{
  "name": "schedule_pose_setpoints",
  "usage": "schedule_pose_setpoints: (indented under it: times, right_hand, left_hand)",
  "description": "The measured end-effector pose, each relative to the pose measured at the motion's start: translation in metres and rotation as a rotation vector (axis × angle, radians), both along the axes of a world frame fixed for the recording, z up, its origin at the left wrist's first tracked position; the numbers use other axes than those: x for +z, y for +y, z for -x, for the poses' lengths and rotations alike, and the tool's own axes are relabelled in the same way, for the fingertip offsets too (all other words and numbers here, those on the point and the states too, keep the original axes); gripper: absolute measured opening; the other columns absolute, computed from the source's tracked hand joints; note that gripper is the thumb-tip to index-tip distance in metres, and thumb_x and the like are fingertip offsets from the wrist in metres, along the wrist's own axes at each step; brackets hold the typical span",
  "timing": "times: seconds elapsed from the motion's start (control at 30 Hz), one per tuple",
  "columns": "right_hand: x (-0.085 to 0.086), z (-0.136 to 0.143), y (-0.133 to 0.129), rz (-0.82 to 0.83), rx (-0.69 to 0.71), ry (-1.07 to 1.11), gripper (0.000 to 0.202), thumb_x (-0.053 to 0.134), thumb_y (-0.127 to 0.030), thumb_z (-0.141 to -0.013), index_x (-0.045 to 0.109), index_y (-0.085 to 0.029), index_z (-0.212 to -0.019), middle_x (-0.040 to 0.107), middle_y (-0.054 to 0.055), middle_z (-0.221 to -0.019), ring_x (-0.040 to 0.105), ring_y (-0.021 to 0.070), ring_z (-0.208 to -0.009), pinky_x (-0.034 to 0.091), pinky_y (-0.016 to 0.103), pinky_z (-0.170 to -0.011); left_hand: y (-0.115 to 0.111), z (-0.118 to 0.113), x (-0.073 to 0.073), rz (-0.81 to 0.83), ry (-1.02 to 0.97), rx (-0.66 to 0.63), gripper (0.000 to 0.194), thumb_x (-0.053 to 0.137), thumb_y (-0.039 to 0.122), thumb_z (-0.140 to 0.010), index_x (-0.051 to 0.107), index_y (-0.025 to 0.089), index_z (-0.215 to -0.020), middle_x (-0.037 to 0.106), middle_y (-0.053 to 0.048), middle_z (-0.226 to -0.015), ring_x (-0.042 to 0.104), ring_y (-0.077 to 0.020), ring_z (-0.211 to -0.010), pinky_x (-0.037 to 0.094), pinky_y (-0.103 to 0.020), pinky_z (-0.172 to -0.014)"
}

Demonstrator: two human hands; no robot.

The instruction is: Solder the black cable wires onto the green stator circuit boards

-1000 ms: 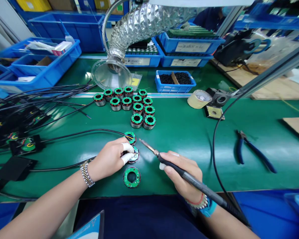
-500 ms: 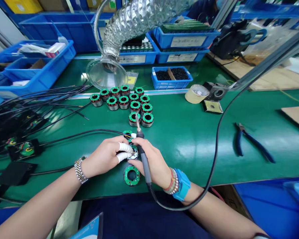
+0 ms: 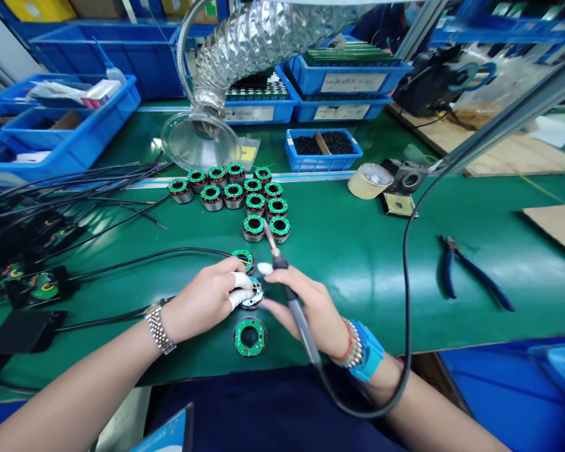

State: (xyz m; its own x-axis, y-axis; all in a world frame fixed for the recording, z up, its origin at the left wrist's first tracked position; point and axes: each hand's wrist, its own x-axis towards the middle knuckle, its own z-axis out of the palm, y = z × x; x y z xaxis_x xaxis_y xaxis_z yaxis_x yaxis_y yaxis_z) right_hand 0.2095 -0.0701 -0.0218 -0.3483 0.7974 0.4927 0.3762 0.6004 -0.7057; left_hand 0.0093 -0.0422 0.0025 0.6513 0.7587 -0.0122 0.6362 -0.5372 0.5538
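Observation:
My left hand (image 3: 211,292), with white tape on two fingers, pinches a ring-shaped motor part with a white board (image 3: 255,295). Yellow wires show by its fingertips. In my right hand (image 3: 308,307) is a soldering iron (image 3: 297,307), its tip pointing up and away, over the parts behind. The right fingertips are just right of the white-topped part. A green-topped ring part (image 3: 249,337) lies nearer to me, and another (image 3: 243,260) sits just behind the left fingers, where a black cable (image 3: 169,252) ends.
Several green-topped motor parts (image 3: 233,195) stand farther back. A fume funnel (image 3: 201,144) hangs behind them. Cables and black housings (image 3: 42,285) lie left. On the right are pliers (image 3: 475,273), a tape roll (image 3: 370,181) and an iron stand (image 3: 400,188). Blue bins (image 3: 324,162) line the back.
My right hand and the soldering iron have moved right, away from the left fingers, uncovering more of the white-topped part. The left hand still pinches it.

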Motion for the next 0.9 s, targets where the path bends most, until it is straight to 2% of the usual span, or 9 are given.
schedule_pose_setpoints:
  times: [0.07,0.17,0.23,0.37,0.7,0.9]
  right_hand:
    - [0.008,-0.012,-0.008,-0.072,-0.06,0.007,0.018,0.058,-0.013,-0.082,0.059,-0.019,-0.098,0.066,0.004,-0.08,0.061,0.0141,-0.069,0.051,0.027,-0.064]
    - [0.018,-0.03,-0.021,-0.148,-0.048,-0.013,0.025,0.058,-0.015,-0.081,0.061,-0.019,-0.106,0.063,0.001,-0.066,0.057,0.0133,-0.057,0.048,0.026,-0.054]
    - [0.02,-0.038,-0.028,-0.142,-0.023,0.01,0.03,0.058,-0.013,-0.079,0.062,-0.019,-0.108,0.062,0.002,-0.066,0.057,0.014,-0.058,0.048,0.027,-0.055]
    - [0.017,-0.041,-0.033,-0.026,0.007,0.056,0.027,0.055,-0.008,-0.076,0.066,-0.019,-0.097,0.06,0.001,-0.06,0.056,0.0137,-0.054,0.047,0.028,-0.053]
    - [0.012,-0.038,-0.03,0.084,-0.009,0.08,0.02,0.055,-0.011,-0.079,0.068,-0.018,-0.093,0.068,0.004,-0.068,0.059,0.0139,-0.057,0.046,0.027,-0.052]
    - [0.013,-0.037,-0.031,0.077,-0.024,0.094,0.02,0.055,-0.011,-0.079,0.069,-0.018,-0.093,0.067,0.003,-0.066,0.059,0.0138,-0.056,0.047,0.027,-0.052]
  left_hand:
    - [-0.003,-0.001,0.001,0.012,0.041,0.02,0.013,0.052,0.016,-0.086,0.065,0.016,-0.084,0.057,-0.003,-0.084,0.055,-0.0138,-0.074,0.043,-0.024,-0.069]
    - [-0.004,-0.003,0.002,0.036,0.088,0.04,0.013,0.052,0.018,-0.087,0.065,0.017,-0.084,0.057,-0.002,-0.083,0.055,-0.0138,-0.072,0.042,-0.024,-0.066]
    - [-0.003,-0.004,0.003,0.052,0.095,0.045,0.012,0.053,0.02,-0.086,0.064,0.017,-0.082,0.057,-0.001,-0.082,0.054,-0.0135,-0.071,0.041,-0.023,-0.065]
    - [-0.001,-0.005,0.004,0.067,0.097,0.052,0.011,0.054,0.02,-0.086,0.062,0.017,-0.078,0.056,0.0,-0.078,0.052,-0.0123,-0.068,0.039,-0.022,-0.063]
    - [-0.002,-0.005,0.006,0.071,0.094,0.059,0.009,0.056,0.02,-0.085,0.061,0.017,-0.078,0.056,0.0,-0.078,0.051,-0.012,-0.067,0.038,-0.022,-0.062]
    - [-0.001,-0.005,0.006,0.068,0.093,0.047,0.011,0.055,0.021,-0.085,0.061,0.016,-0.077,0.055,-0.001,-0.077,0.051,-0.0117,-0.065,0.038,-0.022,-0.061]
